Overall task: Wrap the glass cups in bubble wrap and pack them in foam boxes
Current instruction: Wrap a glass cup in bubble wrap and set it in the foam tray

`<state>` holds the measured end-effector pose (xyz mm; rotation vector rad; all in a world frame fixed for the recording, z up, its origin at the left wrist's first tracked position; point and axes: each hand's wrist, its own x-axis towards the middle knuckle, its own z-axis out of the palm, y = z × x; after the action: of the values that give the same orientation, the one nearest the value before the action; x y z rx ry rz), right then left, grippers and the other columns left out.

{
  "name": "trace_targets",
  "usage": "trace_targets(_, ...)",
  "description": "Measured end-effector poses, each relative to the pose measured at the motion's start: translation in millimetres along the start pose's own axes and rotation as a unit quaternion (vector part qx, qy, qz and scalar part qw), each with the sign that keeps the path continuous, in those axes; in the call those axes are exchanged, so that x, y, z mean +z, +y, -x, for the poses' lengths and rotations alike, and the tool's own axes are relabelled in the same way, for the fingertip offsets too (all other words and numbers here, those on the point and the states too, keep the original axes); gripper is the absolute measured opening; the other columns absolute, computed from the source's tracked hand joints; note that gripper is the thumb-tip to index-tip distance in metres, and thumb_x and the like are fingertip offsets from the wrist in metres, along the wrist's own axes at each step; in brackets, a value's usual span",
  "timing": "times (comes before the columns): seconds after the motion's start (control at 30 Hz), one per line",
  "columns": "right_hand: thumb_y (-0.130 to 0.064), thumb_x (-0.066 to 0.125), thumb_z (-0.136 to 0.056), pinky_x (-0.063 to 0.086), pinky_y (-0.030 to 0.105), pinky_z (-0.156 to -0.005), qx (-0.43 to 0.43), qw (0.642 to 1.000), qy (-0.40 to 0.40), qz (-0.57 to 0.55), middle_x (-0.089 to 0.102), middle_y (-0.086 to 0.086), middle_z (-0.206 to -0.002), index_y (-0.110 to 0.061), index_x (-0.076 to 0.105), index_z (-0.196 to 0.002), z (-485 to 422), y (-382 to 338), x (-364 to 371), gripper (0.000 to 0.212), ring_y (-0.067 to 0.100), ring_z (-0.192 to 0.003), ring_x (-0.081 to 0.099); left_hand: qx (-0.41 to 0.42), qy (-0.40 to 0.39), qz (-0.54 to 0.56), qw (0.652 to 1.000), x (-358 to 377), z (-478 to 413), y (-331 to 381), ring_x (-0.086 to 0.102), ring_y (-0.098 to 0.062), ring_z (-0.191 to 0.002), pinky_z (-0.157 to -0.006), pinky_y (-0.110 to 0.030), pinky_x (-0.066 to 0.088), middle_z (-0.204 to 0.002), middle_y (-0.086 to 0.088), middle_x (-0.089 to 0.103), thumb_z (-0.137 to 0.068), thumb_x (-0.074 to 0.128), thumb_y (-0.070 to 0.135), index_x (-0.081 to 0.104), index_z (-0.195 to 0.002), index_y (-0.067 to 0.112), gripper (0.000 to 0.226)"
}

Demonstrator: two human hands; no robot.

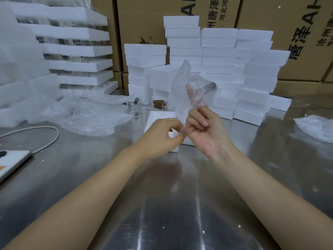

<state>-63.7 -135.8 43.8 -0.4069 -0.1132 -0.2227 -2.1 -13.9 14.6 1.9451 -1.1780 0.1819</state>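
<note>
Left hand (162, 135) and right hand (204, 129) pinch bubble wrap (181, 91) below the wrapped cup (205, 88).

There is a single wide-angle view, looking from the person's head forward and down across the metal surface (171, 204). The forearms enter from the bottom corners, and the left hand (162, 135) and right hand (204, 129) meet close to the lens at centre. Stacked foam boxes (218, 51) and cartons (297, 42) close off the far side.
</note>
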Motion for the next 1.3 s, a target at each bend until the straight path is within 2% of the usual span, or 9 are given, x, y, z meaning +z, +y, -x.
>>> trace_targets(0.1,0.006,0.034,-0.091,0.017,0.015,-0.031,0.007,0.996,0.002,0.088,0.03,-0.006,-0.042,-0.015,0.038,-0.054,-0.5,2.0,-3.6,0.043,0.007,-0.028,0.021,-0.002,0.112,0.031,0.993,-1.5,0.6,8.1,0.054,0.0,-0.072,-0.066,-0.016,0.038,-0.071,0.013,0.059,-0.083,0.05,0.038,0.058,-0.073,0.024,0.019)
trace_targets(0.23,-0.002,0.039,-0.095,0.023,0.015,-0.031,-0.018,0.97,-0.007,0.241,0.035,-0.008,-0.041,-0.019,0.045,-0.075,-1.6,4.4,-3.5,0.026,0.006,-0.025,0.02,-0.012,0.183,0.094,0.979,-3.8,-1.5,22.0,0.055,-0.003,-0.072,-0.064,-0.015,0.043,-0.08,0.008,0.058,-0.079,0.068,0.044,0.05,-0.091,0.028,0.027)
trace_targets(0.33,-0.003,0.04,-0.095,0.023,0.015,-0.034,-0.025,0.945,-0.041,0.323,0.068,-0.004,-0.078,-0.019,0.054,-0.108,-1.9,4.8,-4.7,0.025,0.004,-0.027,0.021,-0.008,0.202,0.071,0.977,1.9,-1.6,27.3,0.055,-0.002,-0.072,-0.065,-0.011,0.042,-0.081,0.006,0.06,-0.088,0.065,0.021,0.054,-0.096,0.023,0.013)
trace_targets(0.4,-0.007,0.043,-0.097,0.022,0.017,-0.036,-0.031,0.923,-0.049,0.38,0.066,0.002,-0.093,-0.018,0.052,-0.116,-2.4,5.4,-8.0,0.024,0.005,-0.029,0.021,-0.002,0.239,0.067,0.969,3.5,-0.9,29.8,0.054,-0.002,-0.073,-0.065,-0.011,0.041,-0.083,0.006,0.062,-0.093,0.058,0.013,0.06,-0.097,0.018,0.007)
trace_targets(0.6,-0.004,0.046,-0.095,0.03,0.015,-0.045,-0.081,0.81,-0.059,0.578,0.051,-0.002,-0.061,-0.021,0.058,-0.097,0.0,19.2,-12.9,0.02,0.008,-0.045,0.034,0.057,0.291,0.017,0.955,-3.6,-0.4,36.6,0.05,0.002,-0.077,-0.072,-0.01,0.038,-0.087,0.003,0.056,-0.097,0.053,0.012,0.068,-0.107,0.006,0.019)
trace_targets(0.77,-0.007,0.036,-0.101,0.049,0.011,-0.06,-0.013,0.895,0.001,0.446,0.054,-0.003,-0.083,-0.021,0.051,-0.086,2.3,21.3,-19.5,0.026,0.001,-0.064,0.058,0.153,0.197,-0.051,0.967,5.1,4.3,44.3,0.059,-0.02,-0.087,-0.08,-0.038,0.046,-0.09,-0.006,0.063,-0.089,0.062,0.016,0.072,-0.106,0.005,0.023)
trace_targets(0.93,0.0,0.031,-0.096,0.053,0.02,-0.071,0.022,0.963,-0.07,0.26,0.058,0.002,-0.087,-0.015,0.058,-0.093,-0.6,5.3,-9.0,0.031,0.009,-0.083,0.064,0.164,0.194,-0.155,0.955,7.8,3.7,37.4,0.052,-0.023,-0.09,-0.079,-0.037,0.044,-0.098,-0.007,0.055,-0.079,0.069,0.025,0.063,-0.121,0.01,0.045)
trace_targets(1.1,0.01,0.048,-0.069,0.04,0.033,-0.102,0.015,0.975,-0.1,0.195,0.046,0.016,-0.112,-0.009,0.046,-0.122,-5.3,1.1,-8.0,0.056,0.028,-0.108,0.046,0.15,0.194,-0.124,0.961,7.4,3.0,27.6,0.051,-0.021,-0.088,-0.077,-0.029,0.045,-0.098,-0.011,0.049,-0.083,0.057,-0.006,0.061,-0.121,0.001,0.039)
trace_targets(1.3,0.005,0.046,-0.072,0.053,0.015,-0.059,0.015,0.989,-0.079,0.12,0.065,0.003,-0.093,-0.011,0.061,-0.107,-2.0,6.8,-16.0,0.042,0.01,-0.072,0.062,0.182,0.09,-0.108,0.973,10.8,7.4,32.4,0.051,-0.019,-0.079,-0.068,-0.037,0.046,-0.085,-0.003,0.053,-0.087,0.055,0.0,0.062,-0.092,0.001,0.009)
